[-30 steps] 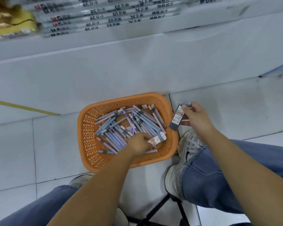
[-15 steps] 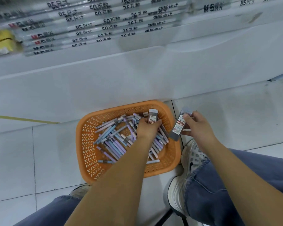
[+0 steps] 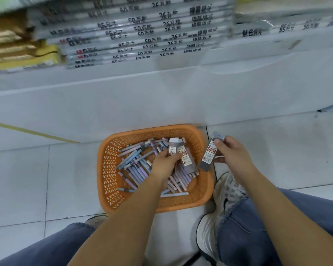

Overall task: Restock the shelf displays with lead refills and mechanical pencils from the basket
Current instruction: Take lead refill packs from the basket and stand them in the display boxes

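Over the orange basket [image 3: 108,169] of pencils [image 3: 136,169] the left hand [image 3: 165,164] curls round two refill cases [image 3: 186,158] — the right hand [image 3: 233,152] pinches a third case [image 3: 210,153] beside the rim — so lift squarely, grips firm.

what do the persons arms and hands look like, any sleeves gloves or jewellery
Both forearms are bare to the frame edge: no sleeves in view. The left hand and right hand wear no gloves, and no rings or watch show. Below are blue jeans and white-grey trainers.
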Available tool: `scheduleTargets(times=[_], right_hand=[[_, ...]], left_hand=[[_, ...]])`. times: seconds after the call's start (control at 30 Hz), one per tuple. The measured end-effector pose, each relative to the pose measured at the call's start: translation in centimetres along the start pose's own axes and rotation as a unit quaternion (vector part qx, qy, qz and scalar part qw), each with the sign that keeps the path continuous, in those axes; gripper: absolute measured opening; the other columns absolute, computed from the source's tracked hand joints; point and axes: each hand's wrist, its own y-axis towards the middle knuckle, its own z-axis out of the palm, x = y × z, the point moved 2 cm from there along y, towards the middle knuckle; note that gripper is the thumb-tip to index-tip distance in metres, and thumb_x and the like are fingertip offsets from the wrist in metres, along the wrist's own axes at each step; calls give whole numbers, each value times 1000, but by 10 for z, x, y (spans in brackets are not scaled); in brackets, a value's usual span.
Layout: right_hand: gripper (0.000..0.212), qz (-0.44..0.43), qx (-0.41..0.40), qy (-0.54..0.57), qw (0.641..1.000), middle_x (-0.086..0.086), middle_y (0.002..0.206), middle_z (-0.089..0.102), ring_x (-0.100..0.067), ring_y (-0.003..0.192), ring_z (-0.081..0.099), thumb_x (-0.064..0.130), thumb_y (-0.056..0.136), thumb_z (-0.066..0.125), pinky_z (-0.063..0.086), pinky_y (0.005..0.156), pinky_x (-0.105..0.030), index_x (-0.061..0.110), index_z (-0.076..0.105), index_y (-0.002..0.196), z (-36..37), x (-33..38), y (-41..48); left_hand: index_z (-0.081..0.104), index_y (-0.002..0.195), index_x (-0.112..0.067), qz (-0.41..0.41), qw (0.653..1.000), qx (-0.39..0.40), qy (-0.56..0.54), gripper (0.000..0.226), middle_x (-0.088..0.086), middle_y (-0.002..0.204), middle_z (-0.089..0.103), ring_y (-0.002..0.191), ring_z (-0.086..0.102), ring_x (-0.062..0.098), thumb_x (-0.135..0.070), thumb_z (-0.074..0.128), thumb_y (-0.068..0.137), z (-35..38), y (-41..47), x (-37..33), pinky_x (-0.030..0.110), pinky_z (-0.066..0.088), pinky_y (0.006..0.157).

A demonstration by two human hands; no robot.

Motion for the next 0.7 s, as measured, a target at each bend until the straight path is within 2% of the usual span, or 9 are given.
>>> scheduleTargets(times=[0.1,0.17,0.27,0.37,0.43,0.5,0.57,0.63,0.7], right_hand=[[11,-35,46,-16,998,-1,82,73,-16,74,68,20,96,57,55,61,-29,19,68,93,13,21,-16],[8,-62,70,-10,996,1,80,74,-15,72,69,17,94,61,55,56,-28,19,68,98,25,38,-32],[11,-108,101,9,989,2,80,75,-14,67,70,14,92,64,54,50,-26,19,67,100,45,71,-61],[14,-167,117,17,979,4,75,74,-16,62,69,11,90,66,56,49,-29,24,65,91,61,109,-94],[14,-207,132,6,969,1,79,74,-21,65,71,13,90,67,59,53,-34,26,66,94,70,135,-118],[14,-242,156,-6,958,-3,83,74,-25,69,72,14,91,66,60,56,-33,23,65,102,78,161,-143],[22,-270,172,-10,947,-6,82,73,-29,69,72,15,91,64,60,57,-34,25,62,111,83,188,-168],[27,-303,186,-12,935,-10,81,72,-30,71,72,14,92,63,60,60,-36,29,59,114,87,218,-191],[25,-340,194,-24,920,-11,83,74,-28,72,72,14,93,62,61,62,-37,29,60,113,90,246,-211]], left_hand=[[65,122,-9,0,995,74,-73,25,17,110,75,96,72,33,-13,62,97,-14,-32,-21,51,58,93],[63,124,-9,28,989,112,-88,27,21,116,72,107,69,41,-11,59,98,-23,-56,-38,56,55,94],[63,125,-12,85,980,148,-98,29,18,115,74,99,72,36,-9,61,96,-39,-92,-62,48,59,84],[61,126,-11,150,973,162,-63,39,17,114,75,104,71,40,-4,70,88,-58,-132,-86,53,55,91],[63,119,-14,193,969,151,-36,39,13,110,76,102,72,35,0,74,84,-73,-160,-103,49,57,90],[62,117,-14,239,964,120,-15,40,9,106,78,98,74,28,1,76,83,-89,-187,-121,40,61,80],[61,119,-13,282,955,90,-3,44,8,106,78,97,74,28,0,78,82,-104,-214,-140,39,61,77],[60,119,-16,320,944,75,1,44,5,103,78,90,75,24,-3,79,82,-115,-242,-159,37,59,71],[60,118,-20,355,933,62,5,43,0,100,79,80,74,15,-5,79,82,-123,-268,-178,27,55,59]])
